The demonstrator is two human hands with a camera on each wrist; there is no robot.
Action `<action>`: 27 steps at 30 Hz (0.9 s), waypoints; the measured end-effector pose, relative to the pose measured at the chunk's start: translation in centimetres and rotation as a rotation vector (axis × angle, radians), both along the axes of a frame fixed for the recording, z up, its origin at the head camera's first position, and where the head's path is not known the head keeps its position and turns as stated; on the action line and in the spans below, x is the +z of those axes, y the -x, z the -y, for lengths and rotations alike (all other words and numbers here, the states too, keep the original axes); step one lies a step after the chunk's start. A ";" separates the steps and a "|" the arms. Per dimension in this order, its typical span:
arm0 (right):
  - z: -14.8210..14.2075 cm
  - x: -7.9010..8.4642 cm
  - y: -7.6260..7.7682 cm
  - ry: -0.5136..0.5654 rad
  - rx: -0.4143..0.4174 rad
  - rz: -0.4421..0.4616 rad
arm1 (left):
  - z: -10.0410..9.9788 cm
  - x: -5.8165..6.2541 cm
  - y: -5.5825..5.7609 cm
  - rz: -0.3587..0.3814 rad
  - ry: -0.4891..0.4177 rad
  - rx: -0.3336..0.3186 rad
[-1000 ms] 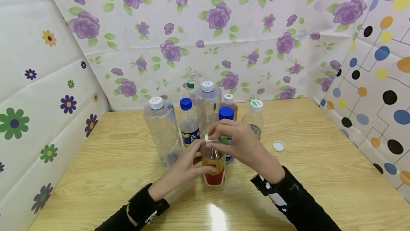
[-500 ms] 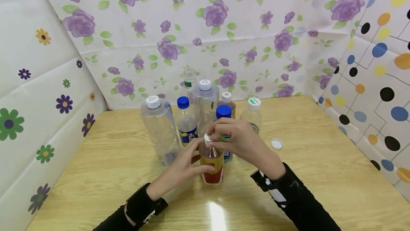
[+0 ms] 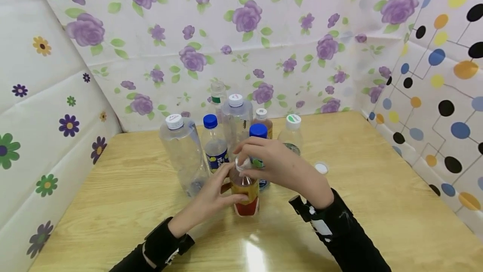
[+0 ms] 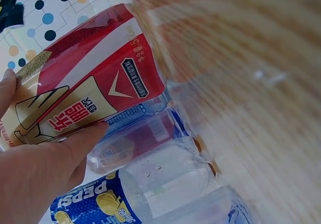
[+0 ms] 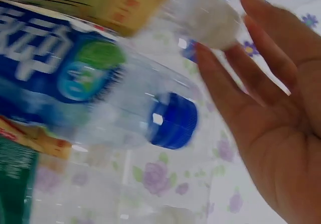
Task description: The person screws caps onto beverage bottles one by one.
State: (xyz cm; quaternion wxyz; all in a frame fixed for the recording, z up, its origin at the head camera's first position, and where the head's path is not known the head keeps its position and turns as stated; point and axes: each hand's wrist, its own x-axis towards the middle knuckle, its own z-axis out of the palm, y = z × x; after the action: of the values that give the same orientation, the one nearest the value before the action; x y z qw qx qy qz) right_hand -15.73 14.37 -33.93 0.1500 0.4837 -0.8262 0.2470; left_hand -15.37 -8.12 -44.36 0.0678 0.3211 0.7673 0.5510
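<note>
My left hand (image 3: pixel 213 198) grips the side of a drink bottle (image 3: pixel 246 192) with a gold and red label, which stands on the table. In the left wrist view the thumb of the left hand (image 4: pixel 45 176) lies across the bottle's label (image 4: pixel 120 68). At the top of the bottle is a white bottle cap (image 3: pixel 242 164). My right hand (image 3: pixel 277 163) reaches over from the right, its curled fingers and thumb around that cap. The right wrist view shows the cap (image 5: pixel 215 20) between the fingertips of the right hand (image 5: pixel 266 93), somewhat blurred.
Behind stand a large clear bottle (image 3: pixel 183 154), a blue-capped Pepsi bottle (image 3: pixel 216 146) and another blue-capped bottle (image 3: pixel 258 130). Several more bottles are further back. A loose white lid (image 3: pixel 321 167) lies to the right on the wooden table (image 3: pixel 113 205).
The right fingers and thumb have spread a little around the cap. The left hand keeps its grip on the bottle. The head view has shifted slightly, moving everything left in it.
</note>
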 end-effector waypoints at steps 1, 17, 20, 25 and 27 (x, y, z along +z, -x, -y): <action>0.0 0.4 0.0 -0.021 -0.002 0.014 | 0.0 0.0 0.0 -0.003 -0.002 0.002; 0.7 1.9 -0.4 -0.195 -0.100 0.074 | -0.1 0.2 0.0 0.003 -0.006 -0.011; 0.6 1.9 -0.2 -0.183 -0.077 0.075 | -0.1 0.2 0.0 0.002 -0.006 -0.006; 0.3 1.7 0.2 -0.157 -0.004 0.108 | -0.1 0.2 0.0 0.010 -0.004 -0.002; 0.1 1.7 0.5 -0.150 0.025 0.127 | -0.1 0.2 0.0 0.001 -0.006 -0.002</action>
State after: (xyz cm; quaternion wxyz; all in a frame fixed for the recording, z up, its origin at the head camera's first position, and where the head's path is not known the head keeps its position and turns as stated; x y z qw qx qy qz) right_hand -16.24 14.31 -32.28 0.0576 0.4873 -0.8440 0.2164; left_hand -15.37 -8.04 -44.18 0.0679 0.3219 0.7652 0.5534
